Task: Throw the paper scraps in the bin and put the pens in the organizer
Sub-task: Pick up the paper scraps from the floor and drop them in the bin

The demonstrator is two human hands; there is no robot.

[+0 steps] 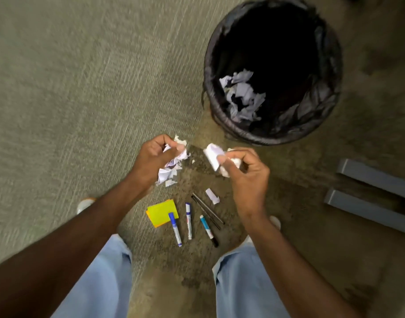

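Note:
My left hand is closed around a bunch of white paper scraps that hang below the fingers. My right hand pinches more crumpled white scraps. Both hands are held above the carpet, just in front of the black-lined bin, which has torn paper lying inside. On the floor between my feet lie a small white scrap, two blue-capped markers, a third marker with a black end and two thin dark pens. No organizer is in view.
A yellow sticky-note pad on an orange one lies left of the markers. Two grey bars of furniture sit on the floor at the right. My legs in light blue trousers and white shoes stand on either side of the pens.

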